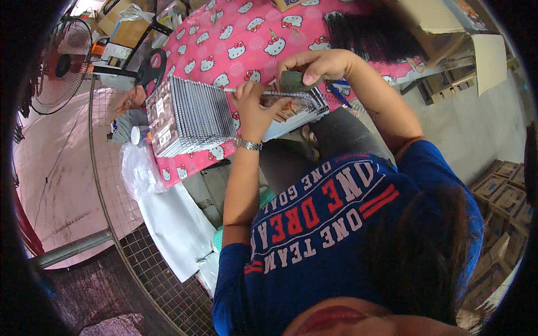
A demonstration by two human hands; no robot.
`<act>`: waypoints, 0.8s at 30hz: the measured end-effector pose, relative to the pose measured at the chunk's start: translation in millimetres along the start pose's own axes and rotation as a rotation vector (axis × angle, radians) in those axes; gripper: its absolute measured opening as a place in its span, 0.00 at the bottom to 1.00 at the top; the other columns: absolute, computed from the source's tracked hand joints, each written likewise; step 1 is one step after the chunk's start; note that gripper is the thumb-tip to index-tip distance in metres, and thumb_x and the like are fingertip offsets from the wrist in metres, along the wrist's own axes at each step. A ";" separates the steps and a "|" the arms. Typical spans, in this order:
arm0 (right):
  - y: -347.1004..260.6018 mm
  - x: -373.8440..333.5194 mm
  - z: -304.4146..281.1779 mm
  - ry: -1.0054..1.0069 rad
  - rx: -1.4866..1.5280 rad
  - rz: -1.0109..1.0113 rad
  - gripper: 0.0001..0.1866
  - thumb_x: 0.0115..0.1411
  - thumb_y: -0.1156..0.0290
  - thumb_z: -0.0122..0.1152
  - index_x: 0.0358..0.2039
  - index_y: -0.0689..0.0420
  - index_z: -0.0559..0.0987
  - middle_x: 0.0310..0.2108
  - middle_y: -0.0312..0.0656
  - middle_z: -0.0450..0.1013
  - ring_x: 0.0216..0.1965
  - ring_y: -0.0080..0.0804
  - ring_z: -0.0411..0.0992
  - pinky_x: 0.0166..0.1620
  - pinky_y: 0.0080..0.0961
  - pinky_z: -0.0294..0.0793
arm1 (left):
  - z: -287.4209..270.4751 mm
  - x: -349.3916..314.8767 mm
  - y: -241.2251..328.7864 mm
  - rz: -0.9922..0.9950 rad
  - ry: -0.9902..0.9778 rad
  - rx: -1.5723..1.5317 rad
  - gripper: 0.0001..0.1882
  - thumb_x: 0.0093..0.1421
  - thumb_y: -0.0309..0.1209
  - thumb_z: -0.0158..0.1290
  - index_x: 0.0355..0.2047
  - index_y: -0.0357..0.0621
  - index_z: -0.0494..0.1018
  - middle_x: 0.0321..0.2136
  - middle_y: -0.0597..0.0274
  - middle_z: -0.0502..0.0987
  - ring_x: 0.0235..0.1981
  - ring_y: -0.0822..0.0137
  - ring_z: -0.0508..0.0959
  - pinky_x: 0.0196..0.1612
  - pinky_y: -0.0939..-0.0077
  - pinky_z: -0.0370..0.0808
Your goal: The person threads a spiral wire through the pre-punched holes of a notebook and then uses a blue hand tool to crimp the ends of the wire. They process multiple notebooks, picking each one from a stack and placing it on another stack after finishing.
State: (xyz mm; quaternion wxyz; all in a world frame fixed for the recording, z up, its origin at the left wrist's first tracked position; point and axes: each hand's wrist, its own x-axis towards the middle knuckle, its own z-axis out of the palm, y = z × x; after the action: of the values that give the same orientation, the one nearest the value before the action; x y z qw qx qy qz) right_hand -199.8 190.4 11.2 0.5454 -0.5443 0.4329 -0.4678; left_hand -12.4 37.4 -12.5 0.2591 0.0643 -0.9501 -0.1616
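Observation:
My left hand [253, 110], with a metal watch [247, 144] on its wrist, grips the left part of a spiral-bound booklet [297, 116]. Its thumb lies across the printed cover and its fingers curl at the far, bound edge. My right hand [325, 64] pinches a small dark green block [291, 80] between thumb and fingers, at that bound edge. Whether the block touches the binding, I cannot tell. Left of my left hand stands a tall stack of similar spiral-bound booklets [190, 115], their wire edges lined up. The booklet lies at the table's near edge, above my lap.
A pink cartoon-print cloth covers the table [224, 53]. Blue-handled tool [339, 92] lies right of the booklet. A standing fan [61, 67], a white jar [138, 135] and plastic bags [141, 168] are at the left. Cardboard boxes [504, 190] stand on the right.

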 end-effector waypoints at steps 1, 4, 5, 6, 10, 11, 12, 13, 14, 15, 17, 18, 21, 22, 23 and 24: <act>-1.5 5.1 0.8 -0.004 -0.095 -0.028 0.19 0.54 0.61 0.62 0.42 0.59 0.75 0.34 0.32 0.71 0.36 0.20 0.66 0.41 0.20 0.65 | -1.4 3.5 1.7 0.027 0.020 -0.033 0.23 0.35 0.39 0.70 0.28 0.43 0.73 0.33 0.61 0.72 0.42 0.56 0.69 0.48 0.60 0.62; 3.2 5.8 2.3 -0.023 0.043 -0.113 0.19 0.54 0.59 0.61 0.42 0.59 0.75 0.34 0.32 0.71 0.36 0.20 0.67 0.42 0.19 0.66 | 1.5 -0.2 2.6 0.032 0.039 -0.030 0.23 0.35 0.39 0.70 0.29 0.43 0.74 0.33 0.61 0.72 0.42 0.57 0.69 0.49 0.59 0.61; 5.9 5.5 2.9 -0.030 0.156 -0.142 0.20 0.54 0.59 0.61 0.42 0.59 0.75 0.35 0.32 0.71 0.37 0.20 0.67 0.43 0.19 0.66 | 0.3 2.2 4.0 0.024 0.035 -0.008 0.23 0.35 0.39 0.70 0.29 0.43 0.74 0.33 0.61 0.72 0.42 0.57 0.69 0.49 0.59 0.61; 7.8 5.6 2.0 -0.037 0.270 -0.171 0.20 0.54 0.59 0.61 0.42 0.60 0.75 0.35 0.32 0.72 0.38 0.20 0.68 0.44 0.20 0.67 | -1.0 5.2 5.0 0.016 0.031 0.014 0.23 0.35 0.39 0.70 0.30 0.43 0.74 0.33 0.62 0.72 0.42 0.57 0.69 0.49 0.59 0.61; 11.1 12.2 -6.3 0.053 -0.224 0.041 0.23 0.54 0.58 0.60 0.45 0.60 0.74 0.37 0.34 0.72 0.41 0.21 0.68 0.47 0.20 0.66 | 1.9 3.8 0.5 0.002 0.005 -0.072 0.24 0.34 0.39 0.70 0.30 0.43 0.74 0.33 0.62 0.72 0.42 0.58 0.70 0.49 0.60 0.60; 7.9 7.2 -4.4 0.033 0.053 -0.036 0.21 0.54 0.59 0.61 0.44 0.60 0.74 0.36 0.33 0.71 0.40 0.21 0.67 0.45 0.20 0.66 | 0.2 6.0 1.3 0.004 0.010 -0.055 0.24 0.34 0.39 0.70 0.30 0.43 0.74 0.32 0.62 0.73 0.42 0.58 0.70 0.48 0.61 0.61; 3.0 8.5 -5.1 0.030 -0.013 -0.010 0.21 0.54 0.59 0.61 0.43 0.60 0.74 0.36 0.33 0.71 0.39 0.20 0.67 0.45 0.20 0.66 | -2.0 7.7 2.0 0.006 0.015 -0.037 0.24 0.34 0.39 0.71 0.30 0.44 0.74 0.32 0.62 0.73 0.41 0.58 0.70 0.48 0.61 0.61; -0.3 12.1 -3.0 0.023 -0.073 0.017 0.21 0.54 0.58 0.61 0.43 0.60 0.74 0.36 0.33 0.71 0.39 0.20 0.67 0.44 0.20 0.66 | -4.4 6.9 4.3 0.002 0.015 -0.019 0.24 0.34 0.39 0.71 0.30 0.44 0.74 0.31 0.62 0.73 0.41 0.59 0.70 0.47 0.62 0.61; -1.3 13.8 -1.6 0.016 -0.133 0.045 0.21 0.54 0.58 0.61 0.43 0.60 0.74 0.36 0.33 0.71 0.39 0.20 0.67 0.44 0.20 0.66 | -2.6 5.0 1.5 0.024 0.019 -0.023 0.24 0.34 0.40 0.71 0.29 0.43 0.74 0.31 0.62 0.73 0.41 0.59 0.70 0.47 0.62 0.61; 1.8 13.4 -0.7 0.003 -0.024 0.019 0.21 0.54 0.60 0.61 0.43 0.60 0.74 0.36 0.33 0.71 0.39 0.21 0.67 0.44 0.20 0.66 | 0.2 3.0 -3.3 0.046 0.023 -0.028 0.25 0.33 0.40 0.71 0.29 0.43 0.74 0.31 0.62 0.73 0.40 0.59 0.71 0.47 0.62 0.62; 5.6 13.7 -3.9 -0.018 0.178 -0.038 0.20 0.52 0.62 0.63 0.43 0.60 0.75 0.36 0.34 0.72 0.40 0.21 0.68 0.46 0.20 0.66 | -2.7 9.3 -7.0 0.032 0.021 -0.045 0.25 0.33 0.42 0.71 0.28 0.44 0.75 0.31 0.63 0.74 0.40 0.59 0.71 0.47 0.62 0.61; 7.0 13.9 -6.3 -0.029 0.279 -0.067 0.20 0.51 0.64 0.64 0.43 0.60 0.75 0.36 0.35 0.72 0.41 0.22 0.68 0.46 0.21 0.66 | -5.0 11.1 -8.9 -0.013 0.011 -0.058 0.24 0.33 0.43 0.71 0.28 0.45 0.75 0.31 0.64 0.74 0.40 0.59 0.71 0.47 0.62 0.60; 19.8 23.3 -11.4 0.035 -0.153 0.007 0.20 0.53 0.60 0.63 0.42 0.60 0.76 0.36 0.34 0.73 0.39 0.21 0.69 0.46 0.21 0.67 | -3.3 5.2 -15.3 -0.045 -0.036 -0.055 0.23 0.33 0.45 0.70 0.27 0.48 0.76 0.31 0.65 0.75 0.41 0.60 0.71 0.48 0.61 0.59; 15.2 29.5 -14.4 0.082 -0.388 0.047 0.20 0.54 0.58 0.62 0.41 0.60 0.76 0.36 0.33 0.74 0.38 0.21 0.69 0.45 0.21 0.67 | -4.5 10.2 -16.2 -0.026 -0.038 -0.042 0.23 0.34 0.45 0.70 0.27 0.48 0.76 0.31 0.65 0.75 0.42 0.61 0.71 0.49 0.61 0.58; 14.4 27.6 -10.7 0.090 -0.151 0.028 0.21 0.54 0.57 0.63 0.42 0.59 0.77 0.36 0.33 0.74 0.39 0.21 0.69 0.45 0.21 0.67 | -6.2 11.8 -15.5 -0.047 -0.031 -0.051 0.23 0.34 0.45 0.70 0.28 0.49 0.76 0.31 0.65 0.75 0.42 0.61 0.71 0.49 0.61 0.58; 11.0 28.3 -12.1 0.050 -0.081 -0.004 0.21 0.54 0.57 0.63 0.42 0.60 0.77 0.36 0.33 0.74 0.39 0.21 0.69 0.45 0.21 0.67 | -8.1 11.9 -14.3 -0.067 -0.024 -0.061 0.23 0.34 0.45 0.70 0.28 0.49 0.76 0.31 0.65 0.76 0.42 0.61 0.71 0.49 0.61 0.58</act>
State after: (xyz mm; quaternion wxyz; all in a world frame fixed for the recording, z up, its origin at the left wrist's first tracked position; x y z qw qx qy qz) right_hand -206.0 160.0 0.9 0.5109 -0.5551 0.4637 -0.4645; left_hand -17.9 19.3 -5.2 0.2440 0.0862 -0.9451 -0.1998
